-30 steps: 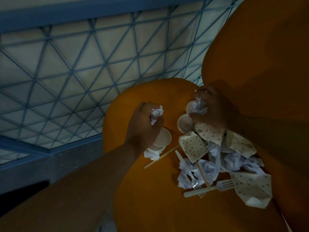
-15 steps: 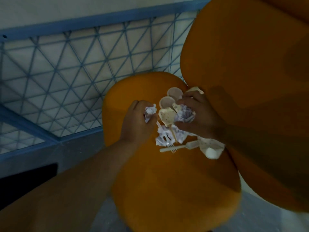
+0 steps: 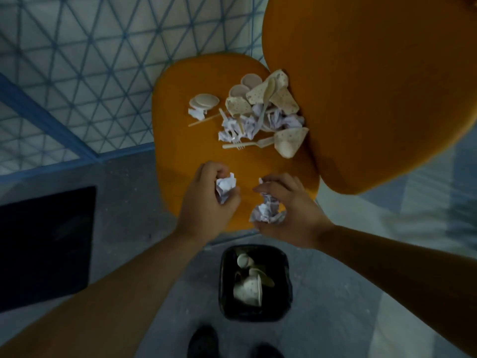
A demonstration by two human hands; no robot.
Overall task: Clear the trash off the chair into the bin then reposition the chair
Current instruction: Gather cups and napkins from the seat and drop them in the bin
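- One orange chair (image 3: 185, 130) fills the upper centre and right of the frame, its seat piled with trash (image 3: 258, 115).
- Black bin (image 3: 254, 313) stands at lower centre, holding cups.
- Left hand (image 3: 206, 202) at centre clutches a crumpled paper (image 3: 225, 187).
- Right hand (image 3: 291, 210) beside it grips another paper wad (image 3: 267, 211).

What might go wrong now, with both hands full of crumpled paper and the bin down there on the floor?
1. The right hand only loosely grips its crumpled paper wad, part of which hangs free, so it might drop short of the black bin.
2. The bin's mouth looks narrow, so paper let go by the left hand from up high may land on the floor.
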